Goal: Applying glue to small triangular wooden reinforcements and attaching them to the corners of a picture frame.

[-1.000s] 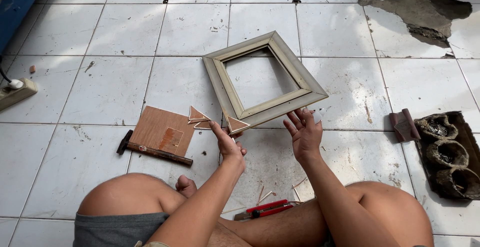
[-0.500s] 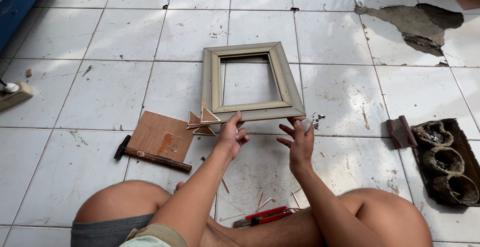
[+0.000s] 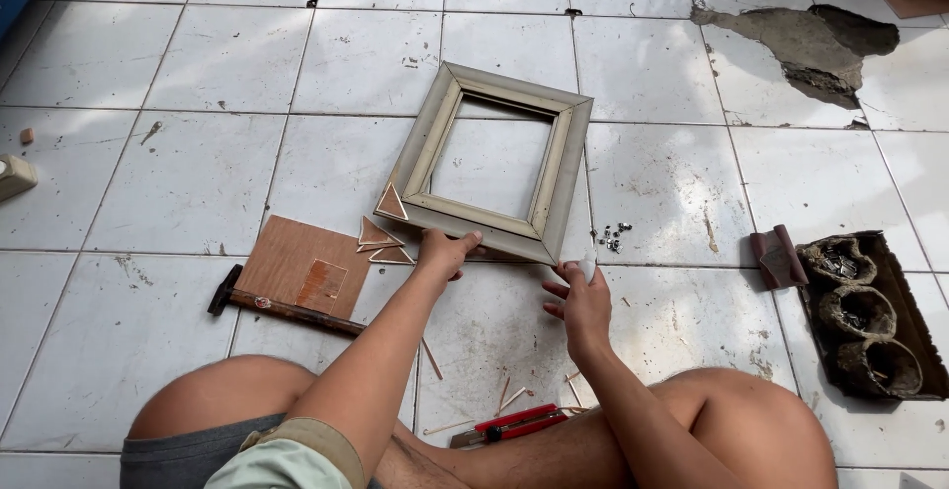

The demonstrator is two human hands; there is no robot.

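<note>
On the white tiled floor, between the seated person's knees, a grey-beige picture frame lies flat, its near rail turned slightly askew to the tile lines. Left hand pinches the near rail, thumb on top, fingers curled under the edge. Right hand sits at the frame's near right corner, fingers half open, touching or just short of the mitre; whether it grips anything is unclear, though a pale sliver shows at the fingertips. Judgement: to handle this well, keep the frame flat on the tile, steady one rail with the left while the right works the corner, and avoid twisting the joints. Small triangular wooden offcuts lie touching the left corner, beside a plywood square and a hammer. A scatter of small metal fasteners lies just right of the frame; kind not discernible. A red-handled tool is partly hidden by the legs. At far right, a dark tray holds three lumpy cups, contents indistinct.
</note>
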